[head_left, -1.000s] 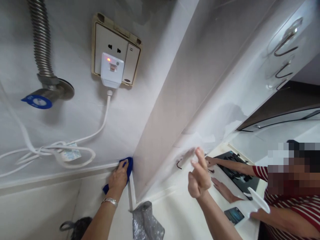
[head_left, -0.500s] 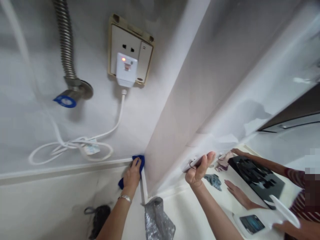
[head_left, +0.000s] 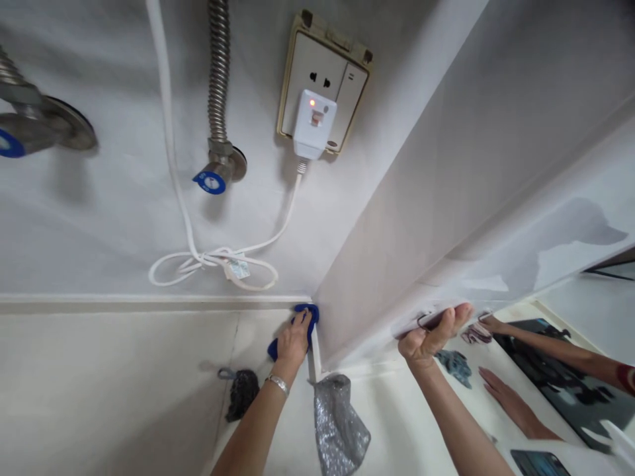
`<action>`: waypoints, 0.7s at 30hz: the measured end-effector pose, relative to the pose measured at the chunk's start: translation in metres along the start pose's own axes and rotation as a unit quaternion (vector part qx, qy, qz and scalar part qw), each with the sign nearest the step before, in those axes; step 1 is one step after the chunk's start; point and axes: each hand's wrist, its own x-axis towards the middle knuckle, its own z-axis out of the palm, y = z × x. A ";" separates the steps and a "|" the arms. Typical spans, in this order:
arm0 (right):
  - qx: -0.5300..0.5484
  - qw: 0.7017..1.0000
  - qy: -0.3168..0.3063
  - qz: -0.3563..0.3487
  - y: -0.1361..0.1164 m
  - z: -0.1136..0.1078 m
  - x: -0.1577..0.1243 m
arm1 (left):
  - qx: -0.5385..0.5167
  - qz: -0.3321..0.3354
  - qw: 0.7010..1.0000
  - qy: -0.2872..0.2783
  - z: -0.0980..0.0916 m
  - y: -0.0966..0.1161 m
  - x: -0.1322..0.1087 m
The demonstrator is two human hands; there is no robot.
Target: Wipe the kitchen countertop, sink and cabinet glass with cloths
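Observation:
In the head view my left hand (head_left: pixel 292 340), with a silver bracelet on its wrist, presses a dark blue cloth (head_left: pixel 311 317) into the floor corner where the skirting meets the wall end. The fingers are bent over the cloth, which shows on both sides of them. My right hand (head_left: pixel 431 337) leans against the lower edge of the jutting wall (head_left: pixel 381 311), its fingers stretched along the surface. A small dark curved line shows beside the fingers; whether it is a hook cannot be made out.
A grey glittery cloth (head_left: pixel 340 423) and a black scrubber with a loop (head_left: pixel 242 395) lie on the floor. Above hang a socket with a white plug (head_left: pixel 315 125), a knotted cord (head_left: pixel 213 258) and a valve (head_left: pixel 215 175). At right are another person's hands (head_left: pixel 510 396), a grey rag (head_left: pixel 454 367) and a dark panel (head_left: pixel 560 370).
The view has swung left, so everything appears shifted right and a second valve shows at far left. Both my hands keep their places at the corner and wall edge.

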 end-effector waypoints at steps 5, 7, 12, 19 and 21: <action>-0.014 1.000 -0.018 0.007 0.000 -0.001 -0.005 | 0.015 -0.079 0.997 -0.002 -0.005 -0.002 -0.019; -0.026 0.999 -0.021 0.012 0.000 -0.001 -0.006 | 0.019 -0.133 0.991 0.009 -0.007 -0.007 -0.018; -0.014 1.000 -0.015 0.018 0.000 0.001 -0.008 | 0.026 -0.197 0.980 0.019 -0.006 -0.006 0.010; -0.026 0.999 -0.018 0.022 -0.004 0.007 -0.010 | 0.059 -0.070 0.996 -0.019 -0.006 0.002 0.032; -0.034 0.999 -0.011 0.021 -0.005 0.009 -0.010 | 0.062 -0.039 0.997 -0.039 -0.010 -0.004 0.033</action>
